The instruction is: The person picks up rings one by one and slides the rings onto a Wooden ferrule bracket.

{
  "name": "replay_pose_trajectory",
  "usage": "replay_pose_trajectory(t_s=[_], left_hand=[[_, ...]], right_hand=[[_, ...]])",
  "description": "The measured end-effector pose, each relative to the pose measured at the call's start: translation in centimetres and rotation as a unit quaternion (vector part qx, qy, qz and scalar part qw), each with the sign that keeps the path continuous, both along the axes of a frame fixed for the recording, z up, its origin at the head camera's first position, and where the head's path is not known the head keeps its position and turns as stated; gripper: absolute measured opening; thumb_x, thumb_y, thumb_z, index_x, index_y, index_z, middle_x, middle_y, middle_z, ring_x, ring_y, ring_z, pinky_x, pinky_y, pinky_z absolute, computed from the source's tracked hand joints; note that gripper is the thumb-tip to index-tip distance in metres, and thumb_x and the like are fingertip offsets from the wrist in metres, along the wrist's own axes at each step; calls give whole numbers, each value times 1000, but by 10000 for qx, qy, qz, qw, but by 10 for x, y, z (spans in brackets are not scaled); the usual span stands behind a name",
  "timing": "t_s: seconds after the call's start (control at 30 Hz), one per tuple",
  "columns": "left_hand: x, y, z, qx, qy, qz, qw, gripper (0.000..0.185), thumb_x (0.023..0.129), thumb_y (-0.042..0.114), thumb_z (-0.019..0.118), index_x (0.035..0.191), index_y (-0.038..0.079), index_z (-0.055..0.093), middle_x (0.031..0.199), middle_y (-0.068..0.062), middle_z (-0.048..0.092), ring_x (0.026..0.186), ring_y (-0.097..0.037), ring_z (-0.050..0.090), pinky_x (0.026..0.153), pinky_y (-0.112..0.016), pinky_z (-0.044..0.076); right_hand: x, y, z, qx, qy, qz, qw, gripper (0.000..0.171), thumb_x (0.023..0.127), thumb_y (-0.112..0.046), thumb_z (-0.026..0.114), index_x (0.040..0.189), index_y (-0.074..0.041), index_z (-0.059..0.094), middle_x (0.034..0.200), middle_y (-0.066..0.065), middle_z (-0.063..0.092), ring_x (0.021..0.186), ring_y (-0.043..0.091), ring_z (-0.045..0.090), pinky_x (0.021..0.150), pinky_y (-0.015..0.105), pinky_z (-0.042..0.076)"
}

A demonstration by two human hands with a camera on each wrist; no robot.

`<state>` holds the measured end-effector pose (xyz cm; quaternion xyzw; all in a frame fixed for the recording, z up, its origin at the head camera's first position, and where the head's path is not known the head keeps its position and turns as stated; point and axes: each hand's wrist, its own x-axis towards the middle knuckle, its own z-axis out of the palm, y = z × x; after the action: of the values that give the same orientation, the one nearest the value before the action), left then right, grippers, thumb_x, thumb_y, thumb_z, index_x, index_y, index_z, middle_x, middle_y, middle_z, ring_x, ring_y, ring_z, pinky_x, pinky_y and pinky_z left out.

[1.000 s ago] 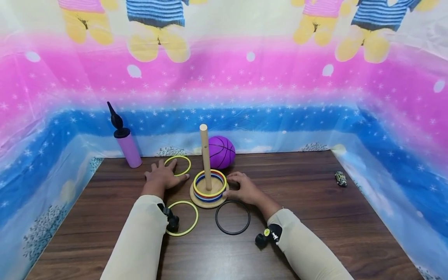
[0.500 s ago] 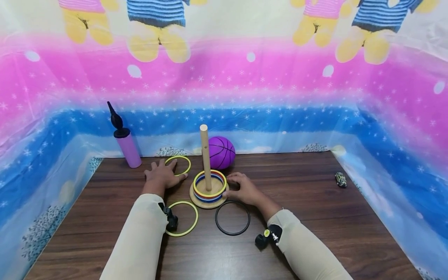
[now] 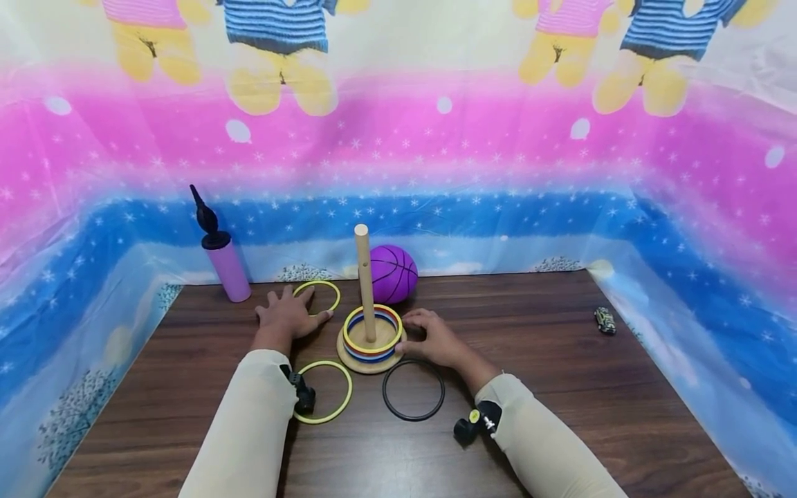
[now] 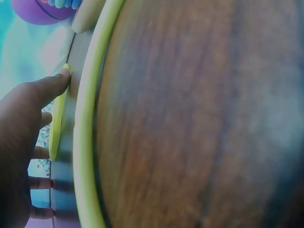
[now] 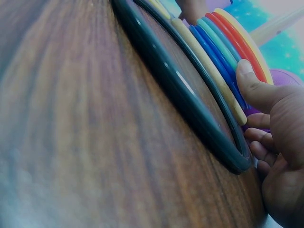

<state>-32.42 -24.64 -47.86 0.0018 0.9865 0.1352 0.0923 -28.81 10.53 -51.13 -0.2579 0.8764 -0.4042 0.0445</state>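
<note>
A dark, wood-grained counter (image 3: 560,387) carries everything, backed by a glossy printed plastic sheet (image 3: 473,138) in pink and blue. A round purple ball (image 3: 394,273) with black seams sits at the back edge, just behind the ring stacker (image 3: 371,339): a flat wooden disc with an upright dowel, holding a stack of thin yellow, red and blue hoops. The right hand (image 3: 436,339) curls loosely against the stacker's right rim, thumb touching the stacked hoops, gripping nothing clearly. The left hand (image 3: 288,315) lies flat and released on the counter, fingertips touching the far yellow ring (image 3: 324,285). A black ring (image 3: 414,389) and a near yellow ring (image 3: 330,409) lie flat in front of the stacker. A lilac cylinder pump (image 3: 224,259) with a black top stands at back left; a tiny toy car (image 3: 605,320) sits far right.
</note>
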Motion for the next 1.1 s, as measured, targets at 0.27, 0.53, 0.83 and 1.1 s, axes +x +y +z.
replay_pose_trajectory(t_s=[0.27, 0.53, 0.83, 1.1], left_hand=[[2, 0, -1, 48, 122, -83, 9999, 88, 107, 70, 49, 175, 17, 29, 179, -32, 15, 161, -70, 4, 122, -90, 13], [3, -7, -7, 163, 447, -90, 9988, 88, 105, 69, 53, 173, 16, 35, 176, -31, 23, 159, -66, 18, 119, -89, 20], [12, -9, -1, 424, 883, -242, 9949, 87, 103, 68, 57, 172, 18, 37, 173, -30, 30, 153, -62, 30, 115, -88, 28], [22, -4, 12, 504, 1286, -271, 9900, 87, 102, 64, 62, 171, 19, 38, 169, -32, 34, 151, -60, 33, 114, -85, 32]], right_hand=[[1, 0, -1, -90, -25, -19, 10000, 60, 95, -28, 88, 144, 0, 69, 151, 18, 63, 147, 40, 51, 124, 62, 41], [2, 0, 1, -60, -52, -22, 10000, 60, 95, -29, 88, 144, 0, 69, 151, 17, 63, 147, 40, 51, 124, 63, 41], [1, 0, 0, -32, -8, -80, 10000, 60, 93, -27, 90, 143, 0, 69, 150, 17, 64, 146, 40, 53, 124, 62, 42], [1, -2, 1, 45, -35, -96, 9999, 61, 94, -29, 90, 144, -1, 69, 151, 16, 63, 148, 39, 52, 125, 61, 41]])
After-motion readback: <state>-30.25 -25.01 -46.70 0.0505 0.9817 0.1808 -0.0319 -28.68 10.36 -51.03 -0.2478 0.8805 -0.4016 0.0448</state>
